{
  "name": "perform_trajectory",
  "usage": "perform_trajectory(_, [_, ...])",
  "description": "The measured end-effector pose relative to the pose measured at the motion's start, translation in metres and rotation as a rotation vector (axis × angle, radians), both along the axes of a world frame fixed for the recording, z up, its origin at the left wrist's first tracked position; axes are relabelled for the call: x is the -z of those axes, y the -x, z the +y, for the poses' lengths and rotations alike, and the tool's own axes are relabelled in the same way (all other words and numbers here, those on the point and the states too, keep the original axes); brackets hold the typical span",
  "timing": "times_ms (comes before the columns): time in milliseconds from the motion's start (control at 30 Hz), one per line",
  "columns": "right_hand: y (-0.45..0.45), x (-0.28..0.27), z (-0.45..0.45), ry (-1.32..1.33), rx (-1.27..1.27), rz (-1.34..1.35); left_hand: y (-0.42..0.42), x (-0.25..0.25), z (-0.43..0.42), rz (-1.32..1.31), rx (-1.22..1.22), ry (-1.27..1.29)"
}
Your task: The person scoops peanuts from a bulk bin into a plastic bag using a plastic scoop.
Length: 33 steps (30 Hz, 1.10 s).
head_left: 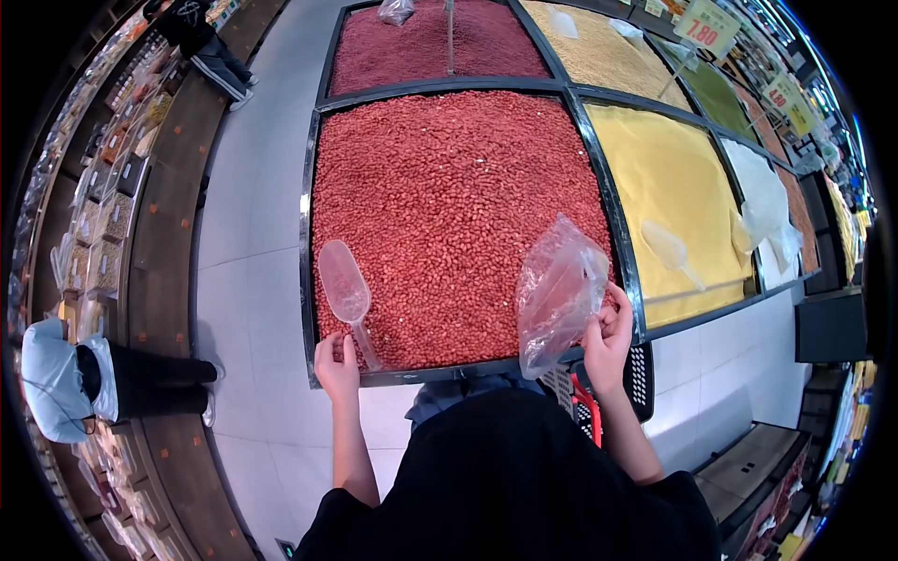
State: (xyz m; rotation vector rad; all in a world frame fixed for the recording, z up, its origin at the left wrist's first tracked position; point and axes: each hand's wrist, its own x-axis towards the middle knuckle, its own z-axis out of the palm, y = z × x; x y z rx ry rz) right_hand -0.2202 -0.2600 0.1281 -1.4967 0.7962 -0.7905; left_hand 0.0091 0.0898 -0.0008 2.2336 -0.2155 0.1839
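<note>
My left hand (337, 366) is at the near left corner of the bin, its fingers loosely bent with the thumb apart and nothing visible in them. Just right of it lies a clear plastic scoop (344, 280), its handle pointing toward me, resting on red peanuts (449, 215). At the near right corner, my right hand (608, 338) pinches the edge of a clear plastic bag (561, 290), which hangs over the peanuts. The bag looks empty and partly spread. Black dividers (599, 178) frame the peanut bin.
Neighbouring bins hold yellow grain (659, 178), dark red beans (402, 47) and a white product (753, 178). Another scoop (666, 245) lies in the yellow bin. A basket with a red handle (587, 407) is below my right arm. Two people (103, 379) stand by the left shelves.
</note>
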Motion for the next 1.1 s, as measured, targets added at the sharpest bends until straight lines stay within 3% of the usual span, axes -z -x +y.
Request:
perform_trajectory(33, [0.003,0.000,-0.001,0.001,0.004,0.005,0.007,-0.013,-0.008,0.048,0.005,0.021])
perform_trajectory(100, [0.007,0.000,-0.003,0.032,-0.010,0.042,0.020,0.013,-0.021,0.320,0.133,0.270])
perform_trajectory(167, [0.012,0.001,-0.008,0.050,-0.007,0.079,0.047,-0.034,-0.071,0.585,0.408,0.321])
perform_trajectory(233, [0.018,0.003,-0.012,0.068,0.002,0.118,0.075,-0.035,-0.115,0.725,0.719,0.227])
perform_trajectory(300, [0.022,0.004,-0.016,0.068,0.007,0.112,0.097,-0.039,-0.155,0.757,0.891,-0.020])
perform_trajectory(367, [0.024,0.005,-0.019,0.047,0.003,0.090,0.108,-0.033,-0.194,0.992,0.964,-0.215])
perform_trajectory(400, [0.025,0.005,-0.019,0.027,-0.003,0.069,0.111,-0.034,-0.206,1.086,0.990,-0.190])
perform_trajectory(567, [0.020,-0.007,-0.033,0.157,0.065,0.173,0.115,-0.014,-0.220,1.074,0.973,0.084])
perform_trajectory(633, [0.016,-0.017,-0.045,0.211,-0.050,0.348,0.112,-0.031,-0.225,1.012,0.956,0.151])
perform_trajectory(733, [0.008,-0.022,-0.062,0.246,-0.062,0.311,0.102,-0.068,-0.239,1.034,0.952,0.351])
perform_trajectory(967, [-0.003,-0.022,-0.094,0.262,-0.051,0.187,0.092,-0.144,-0.276,0.867,0.974,0.423])
perform_trajectory(1100, [0.002,-0.037,-0.095,0.181,-0.013,0.109,0.110,-0.129,-0.277,0.889,0.997,0.411])
